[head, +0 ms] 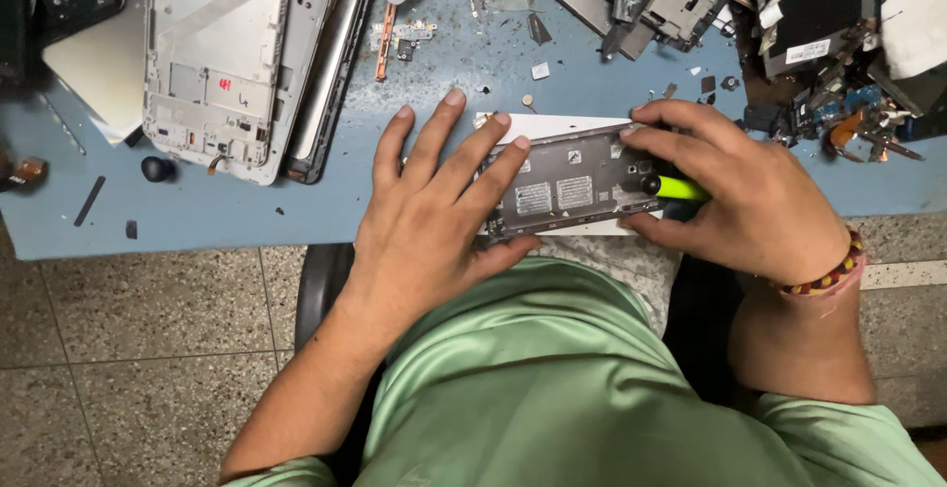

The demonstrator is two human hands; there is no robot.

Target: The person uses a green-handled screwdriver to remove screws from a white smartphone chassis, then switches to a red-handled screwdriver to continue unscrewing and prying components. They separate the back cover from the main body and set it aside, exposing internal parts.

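Note:
An opened phone body [572, 186] with its grey metal inner frame up lies at the near edge of the blue table [227, 206], on a white sheet [552, 124]. My left hand [434, 216] lies flat on the phone's left end, fingers spread. My right hand [735, 191] grips a screwdriver with a yellow-green handle [681, 188], its black tip end resting on the phone's right end. A beaded bracelet [834, 275] sits on that wrist.
A silver tablet frame [222, 63] and a dark panel lie at the back left. Dismantled boards and parts [838, 43] crowd the back right. Small screws, chips and a copper strip [385, 43] scatter over the table. A black knob [158, 168] sits left. Tiled floor lies below.

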